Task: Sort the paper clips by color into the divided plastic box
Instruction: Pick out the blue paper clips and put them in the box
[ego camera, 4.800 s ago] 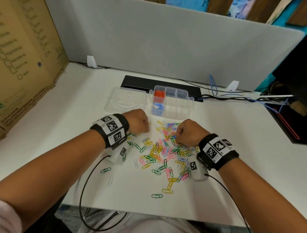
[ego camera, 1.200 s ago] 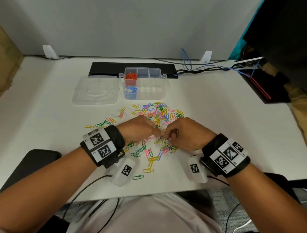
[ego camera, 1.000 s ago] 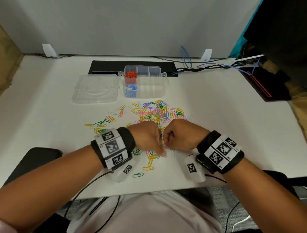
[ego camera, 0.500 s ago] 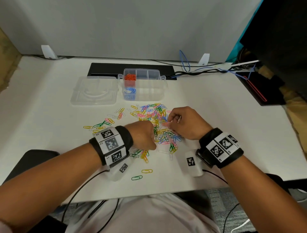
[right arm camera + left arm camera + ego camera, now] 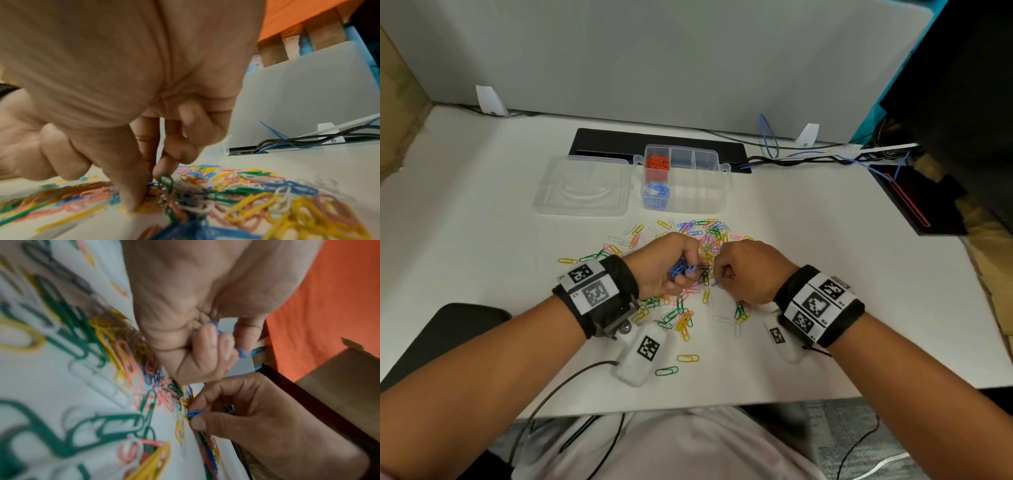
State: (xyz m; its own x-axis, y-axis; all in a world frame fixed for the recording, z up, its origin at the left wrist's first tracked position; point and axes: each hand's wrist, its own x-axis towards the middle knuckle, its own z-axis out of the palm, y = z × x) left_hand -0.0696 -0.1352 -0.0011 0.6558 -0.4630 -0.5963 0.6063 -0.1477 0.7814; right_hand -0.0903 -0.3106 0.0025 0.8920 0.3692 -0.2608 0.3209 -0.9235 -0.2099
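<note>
I am pinching one blue clip (image 5: 717, 281) in my right hand (image 5: 751, 270), adding it gently to the blue bunch (image 5: 681, 269) gripped in my left hand (image 5: 662, 270).

Even, soft light on my table (image 5: 482, 240), with faint shadows; both wrist views are motion-blurred up close, and the head view bends at its edges.

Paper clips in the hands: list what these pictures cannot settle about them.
- How many blue clips the left hand holds: head view, curled fingers cover them.
- Whether the right hand pinches one blue clip or several: too small; right wrist view blurred.
</note>
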